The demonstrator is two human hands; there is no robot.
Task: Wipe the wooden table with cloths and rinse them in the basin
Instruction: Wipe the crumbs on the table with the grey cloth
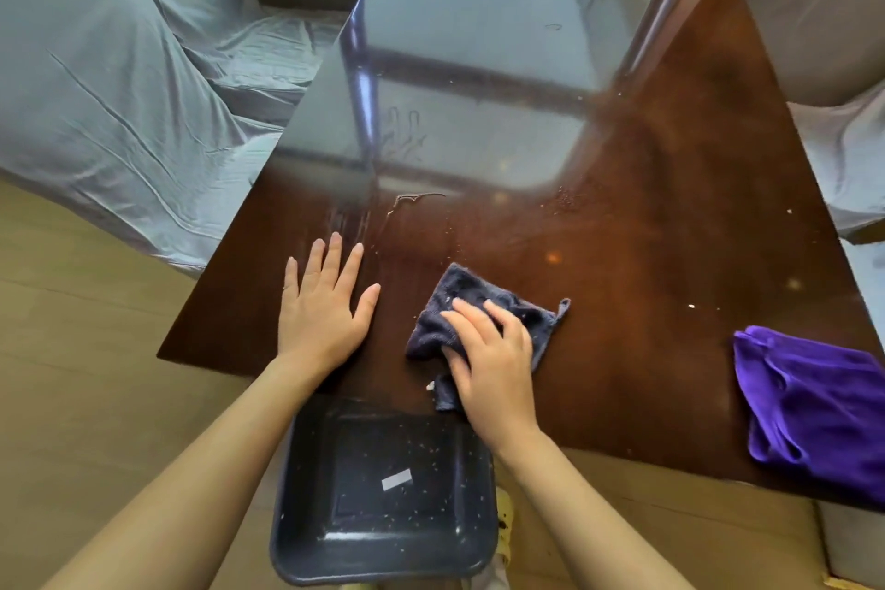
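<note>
I am leaning over the dark wooden counter (646, 230), looking down at both my hands. My left hand (322, 307) is lying flat on the wood near the front left corner, its fingers (334, 254) spread wide and holding nothing. My right hand (488, 359) is pressing down on the dark grey cloth (467, 297), palm on top, fingers splayed over the fabric rather than gripping it; the cloth is lying crumpled near the counter's front edge, with a small loop sticking out at its right corner and one flap trailing back under my wrist.

The dark basin (383, 489) is sitting below the front edge of the counter, between my forearms, its far rim tucked just under the wood. Its inside is speckled with small bits of debris (a pale rectangular label is showing on the bottom), and I cannot tell whether there is water in it.

A purple cloth (814, 402) is lying folded at the right end of the counter, well apart from my right hand, overhanging the front edge. Crumbs and smears are showing across the far part of the glossy surface. Furniture under pale blue covers (105, 77) is standing to the left of the counter.
</note>
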